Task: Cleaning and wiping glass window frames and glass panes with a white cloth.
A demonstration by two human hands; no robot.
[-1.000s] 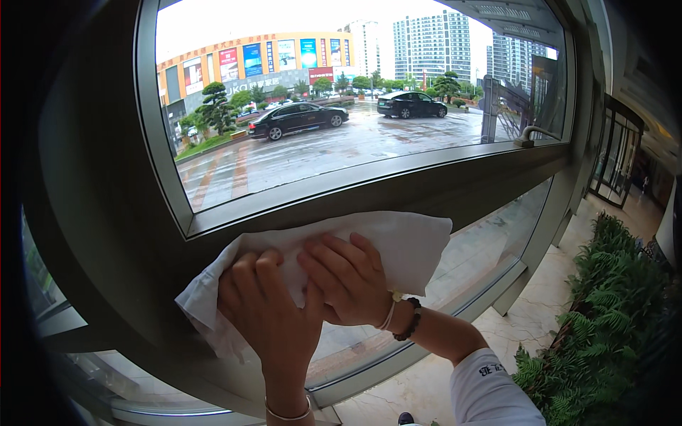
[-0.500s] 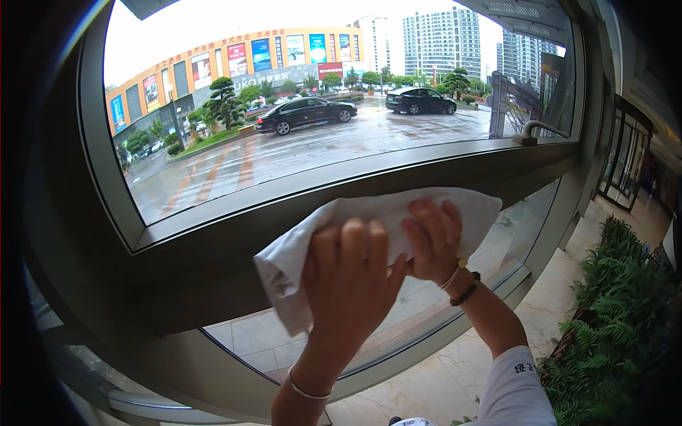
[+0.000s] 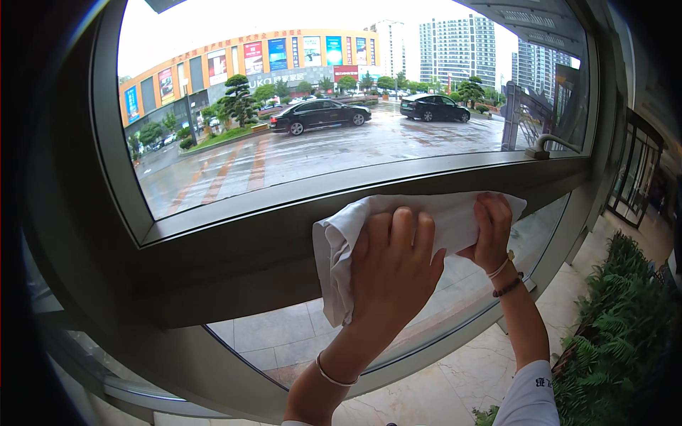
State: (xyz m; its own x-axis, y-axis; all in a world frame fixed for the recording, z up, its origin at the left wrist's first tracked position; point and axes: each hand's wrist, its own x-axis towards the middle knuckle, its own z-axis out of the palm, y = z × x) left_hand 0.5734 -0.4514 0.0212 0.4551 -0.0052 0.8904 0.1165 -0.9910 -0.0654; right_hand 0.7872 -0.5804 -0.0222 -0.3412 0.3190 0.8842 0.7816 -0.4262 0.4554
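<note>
A folded white cloth (image 3: 447, 220) lies against the grey metal crossbar (image 3: 234, 280) between the upper and lower window panes. My left hand (image 3: 394, 273) presses the left part of the cloth, its fingers bent over the fabric and its thumb off to the right. Farther right, my right hand (image 3: 491, 231) grips the cloth near its right end with curled fingers. The cloth's left side hangs down in loose folds beside my left wrist. Whatever part of the bar is behind the cloth is hidden.
Above the bar is a large window pane (image 3: 320, 160), with a metal handle (image 3: 550, 145) at its lower right. A lower glass pane (image 3: 284, 334) sits beneath. Green ferns (image 3: 604, 341) grow along the right side, by the pale tiled floor (image 3: 455, 376).
Both hands have moved to the right along the bar with the cloth. My right hand has drawn farther from the left one, toward the cloth's right end. The view has shifted slightly.
</note>
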